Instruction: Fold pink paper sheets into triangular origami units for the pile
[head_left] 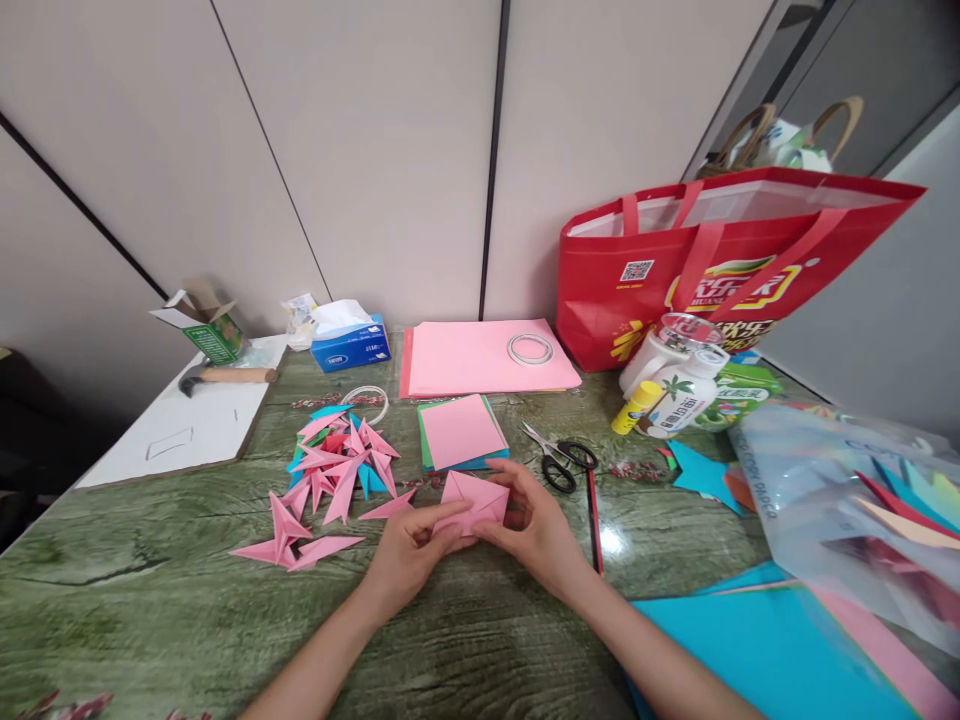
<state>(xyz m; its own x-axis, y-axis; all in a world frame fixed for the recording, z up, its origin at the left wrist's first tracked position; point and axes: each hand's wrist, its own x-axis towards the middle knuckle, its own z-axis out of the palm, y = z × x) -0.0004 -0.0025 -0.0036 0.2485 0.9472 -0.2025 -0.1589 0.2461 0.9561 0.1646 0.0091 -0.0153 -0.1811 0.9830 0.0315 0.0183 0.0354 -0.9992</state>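
Note:
Between my two hands is a small pink sheet of origami paper (472, 497), its corners folded toward the middle. My left hand (412, 550) pinches its lower left edge, thumb on top. My right hand (534, 520) grips the right side with thumb and fingers. Just beyond lies a stack of square papers (465, 432), pink on top with green and blue beneath. To the left is a heap of folded paper pieces (345, 455) in pink, blue and red. A pink folded star shape (289, 540) lies in front of the heap.
Black-handled scissors (559, 458) and a dark red pencil (594, 520) lie to the right, near a yellow glue stick (636, 407). Behind stand a red bag (622, 300) and a tissue box (350, 345). A hammer (229, 376) rests on a white board (202, 430). Blue paper (757, 650) covers the right front.

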